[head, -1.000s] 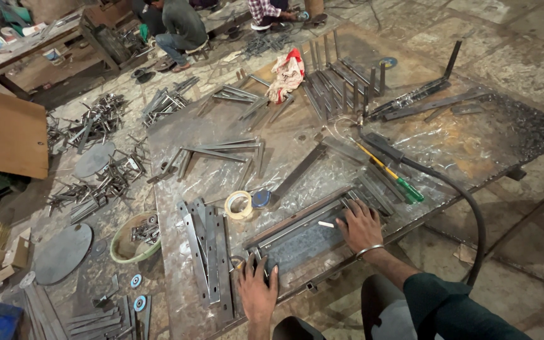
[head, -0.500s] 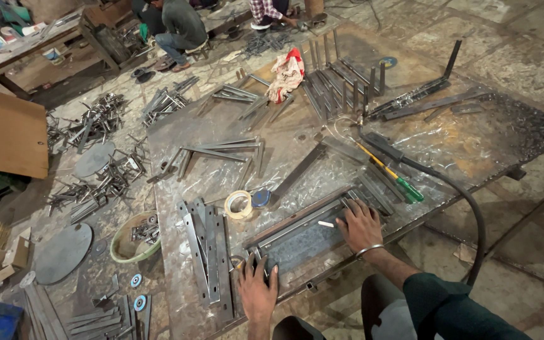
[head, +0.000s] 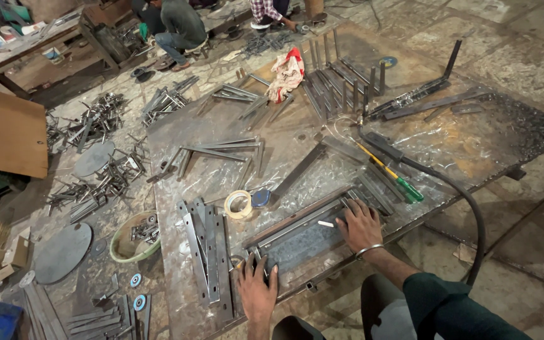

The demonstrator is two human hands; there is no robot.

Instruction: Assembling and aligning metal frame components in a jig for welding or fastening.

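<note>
1. Next to nothing has moved over the last second: both hands sit on the rectangular steel frame [head: 310, 233] just where they were, and the frame has not slid on the steel worktable [head: 221, 126]. To my eye that is a steady hold, pressing the piece flat rather than lifting it.

2. The left hand [head: 257, 291] lies palm down at the near-left corner of the frame, fingers spread and flat; it grips nothing, only bears down.

3. The right hand [head: 360, 225], a bangle on its wrist, rests at the frame's right end, fingers fanned onto the flat bars [head: 373, 192] there. It too is open and closed around nothing. A small white stick, chalk perhaps, [head: 325, 223] lies on the frame just beside its fingertips.

4. The frame lies at the near edge of the table, slanting up to the right.

5. Around it: a roll of tape [head: 239, 203] and a blue disc [head: 260, 198] just beyond the frame, a stack of drilled flat bars [head: 204, 249] to its left, and a green-handled tool [head: 395, 176] to the right with a black hose [head: 467, 208] looping off the table.

6. Further back lie angle-iron frames [head: 221, 151], upright bars [head: 341, 75] and a red-and-white rag [head: 284, 72]. Other people crouch at the far edge, well apart.

7. The tape and the bars crowd the frame closely.
</note>
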